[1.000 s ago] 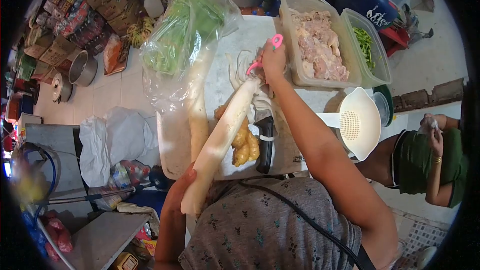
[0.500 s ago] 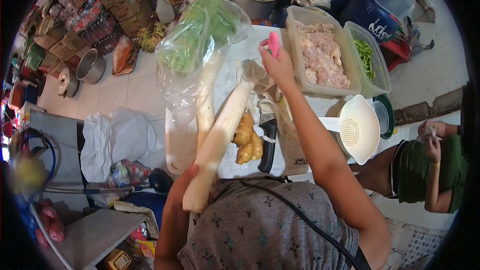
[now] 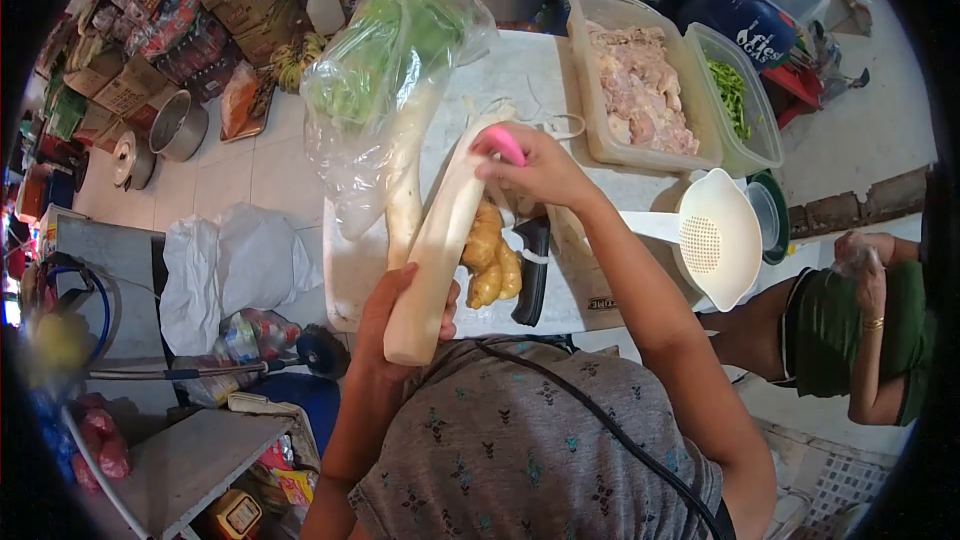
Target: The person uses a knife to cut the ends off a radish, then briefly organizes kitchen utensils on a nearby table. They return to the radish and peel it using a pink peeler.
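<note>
A long white radish (image 3: 437, 260) slants up over the white board (image 3: 345, 280), its thick end toward my body. My left hand (image 3: 400, 315) is wrapped round its lower part. Closed on a pink-handled peeler (image 3: 507, 146), my right hand (image 3: 535, 168) is at the radish's upper end; the peeler's blade is hidden. Another white radish (image 3: 405, 190) lies to the left, partly beneath a clear bag of leafy greens (image 3: 380, 60). Ginger (image 3: 490, 260) and a black-handled knife (image 3: 533, 275) lie right of the held radish. Pale peelings lie near its top.
A tub of raw meat (image 3: 645, 90) and a tub of cut green vegetables (image 3: 730, 100) stand at the back right. A white strainer (image 3: 715, 240) sits at the board's right edge. Another person (image 3: 850, 330) stands at the far right, holding something clear.
My right hand has come down and left with the peeler onto the radish. My left hand and the radish's thick end have shifted up and slightly right.
</note>
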Available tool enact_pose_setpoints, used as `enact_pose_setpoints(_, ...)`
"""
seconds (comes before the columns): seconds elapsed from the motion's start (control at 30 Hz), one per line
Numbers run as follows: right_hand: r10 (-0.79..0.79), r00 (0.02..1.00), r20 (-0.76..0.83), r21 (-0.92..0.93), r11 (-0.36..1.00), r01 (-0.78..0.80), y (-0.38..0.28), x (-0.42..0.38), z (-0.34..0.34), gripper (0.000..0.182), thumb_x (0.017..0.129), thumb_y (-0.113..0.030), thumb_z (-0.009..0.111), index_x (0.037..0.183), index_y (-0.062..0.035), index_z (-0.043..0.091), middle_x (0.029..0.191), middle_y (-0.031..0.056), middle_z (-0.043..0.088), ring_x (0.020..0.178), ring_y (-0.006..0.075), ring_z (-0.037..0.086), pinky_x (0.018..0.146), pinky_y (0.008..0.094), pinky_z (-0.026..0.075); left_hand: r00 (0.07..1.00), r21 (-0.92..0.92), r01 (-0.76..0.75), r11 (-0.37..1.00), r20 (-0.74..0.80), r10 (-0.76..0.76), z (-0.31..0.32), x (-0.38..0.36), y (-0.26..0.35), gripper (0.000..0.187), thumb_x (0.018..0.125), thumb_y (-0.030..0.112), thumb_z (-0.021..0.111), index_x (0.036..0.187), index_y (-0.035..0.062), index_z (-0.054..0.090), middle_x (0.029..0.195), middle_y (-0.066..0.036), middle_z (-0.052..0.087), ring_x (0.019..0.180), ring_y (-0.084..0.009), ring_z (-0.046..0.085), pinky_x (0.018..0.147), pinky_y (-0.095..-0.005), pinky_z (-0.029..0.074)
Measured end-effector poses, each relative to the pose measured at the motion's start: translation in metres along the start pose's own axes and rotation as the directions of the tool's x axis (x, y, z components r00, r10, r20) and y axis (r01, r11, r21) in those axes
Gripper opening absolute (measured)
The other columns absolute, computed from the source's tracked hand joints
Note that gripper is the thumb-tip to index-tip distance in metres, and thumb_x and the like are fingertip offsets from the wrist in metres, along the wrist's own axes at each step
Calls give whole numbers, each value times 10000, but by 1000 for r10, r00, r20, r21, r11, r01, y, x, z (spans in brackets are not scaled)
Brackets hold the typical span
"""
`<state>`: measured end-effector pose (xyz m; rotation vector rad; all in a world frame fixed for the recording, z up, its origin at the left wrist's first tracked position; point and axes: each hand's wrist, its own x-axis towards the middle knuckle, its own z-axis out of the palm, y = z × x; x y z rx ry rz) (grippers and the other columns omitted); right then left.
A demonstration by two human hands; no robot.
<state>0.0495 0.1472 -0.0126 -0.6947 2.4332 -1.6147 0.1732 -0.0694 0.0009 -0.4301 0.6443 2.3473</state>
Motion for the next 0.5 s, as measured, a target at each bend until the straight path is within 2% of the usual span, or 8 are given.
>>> enact_pose_setpoints(0.07,125,975,-183,14,992,-125,5,-3,-3,290,734,-241,631,930,-41,554,873,35,557,777,109,525,686,240,436,1000,-59,13,998,0,-13,1,0,2,411,808,329,452,1027,-18,429,723,-141,490,531,-172,474,457,-260,433)
enact_pose_setpoints(0.1,415,889,-193,261,895,-361,4,-5,-10,268,744,-232,618,926,-50,543,807,44,543,653,92,520,551,226,440,1000,-90,17,996,1,-17,2,0,3,410,808,330,447,1025,-17,431,721,-142,488,534,-172,471,456,-260,432)
enact_pose_setpoints(0.2,521,777,-354,425,829,-362,19,-2,-27,257,754,-225,601,923,-50,517,730,36,516,537,82,487,444,226,412,1000,-14,16,1000,4,-16,1,0,3,391,805,351,434,1005,15,428,734,-118,445,565,-158,431,452,-235,385)
enact_pose_setpoints(0.3,541,679,-496,644,754,-131,25,5,-35,207,778,-179,567,899,-26,496,646,32,498,461,96,467,415,226,394,1000,27,16,1000,-26,-15,1,2,0,383,810,350,425,996,16,433,732,-120,450,565,-159,435,451,-240,394)
enact_pose_setpoints(0.4,557,626,-545,638,761,-121,21,11,-27,182,784,-153,548,898,-30,475,648,28,494,461,107,469,419,236,397,999,42,18,999,-36,-16,0,5,-2,393,813,365,422,999,19,432,740,-125,460,572,-164,449,451,-249,405)
enact_pose_setpoints(0.5,417,771,-482,347,899,-269,20,8,-19,382,755,-182,591,1090,-63,449,683,53,524,473,123,489,436,278,415,1000,127,0,992,-18,2,-1,7,-2,441,803,420,435,998,25,435,760,-134,478,595,-173,481,448,-260,410)
